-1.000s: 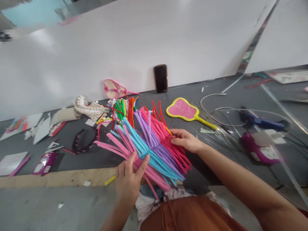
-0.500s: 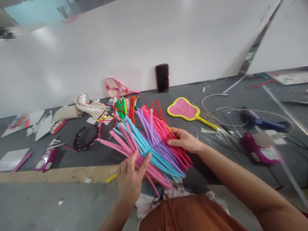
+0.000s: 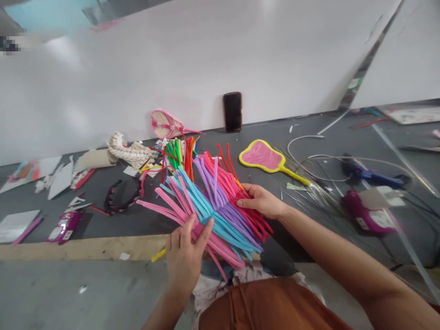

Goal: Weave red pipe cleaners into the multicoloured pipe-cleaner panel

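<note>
Between my hands, above the table's front edge, are bundles of pipe cleaners in pink, blue, purple and red, side by side and pinched at their middles. My left hand (image 3: 187, 250) grips the pink pipe cleaners (image 3: 177, 201) at the near left end, thumb and forefinger on top. Beside them run the blue pipe cleaners (image 3: 195, 197) and the purple pipe cleaners (image 3: 209, 183). At the right end my right hand (image 3: 259, 200) is closed on the red pipe cleaners (image 3: 222, 176), with an orange twist by its fingertips. Its lower fingers are hidden under the bundle.
A yellow-edged pink paddle shape (image 3: 263, 156) lies at right, near loose wires and a blue glue gun (image 3: 374, 174). Purple power strips (image 3: 366, 213) sit at both sides. A phone (image 3: 233, 111) leans on the white wall. Green pipe cleaners (image 3: 173, 153) and a dark headband (image 3: 122, 201) lie left.
Both hands and the bundles stay almost in place, with a very slight shift to the left in view. The same grips hold.
</note>
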